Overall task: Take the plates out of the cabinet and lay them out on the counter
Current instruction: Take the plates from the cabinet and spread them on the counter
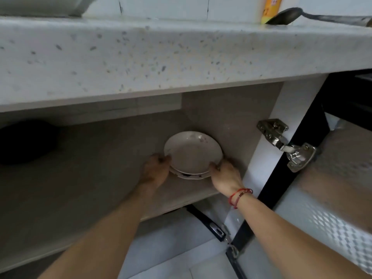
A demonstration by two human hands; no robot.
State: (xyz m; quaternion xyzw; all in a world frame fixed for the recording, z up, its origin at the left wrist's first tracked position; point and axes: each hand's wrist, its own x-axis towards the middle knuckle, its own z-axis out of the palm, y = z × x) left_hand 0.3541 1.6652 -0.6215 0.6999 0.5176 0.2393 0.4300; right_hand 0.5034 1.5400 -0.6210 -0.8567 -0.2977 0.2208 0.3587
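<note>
left grip (156,170): fingers clamped on the left rim of the plates (193,152).
right grip (225,176): clamped on the right rim; red bracelet (239,195) at the wrist.
plates: small stack between both grips, inside the cabinet over its shelf (90,168), near the right wall.
tabletop (141,53): above both grips; spoon (285,16) and yellow bottle (270,9) up to the right.
hinge (281,141): right of the right grip.

Both hands inside cabinet (231,117) under counter (161,53): left hand (156,170), right hand (226,178) grip top plate (192,153) rim, lower plate (191,176) beneath.
</note>
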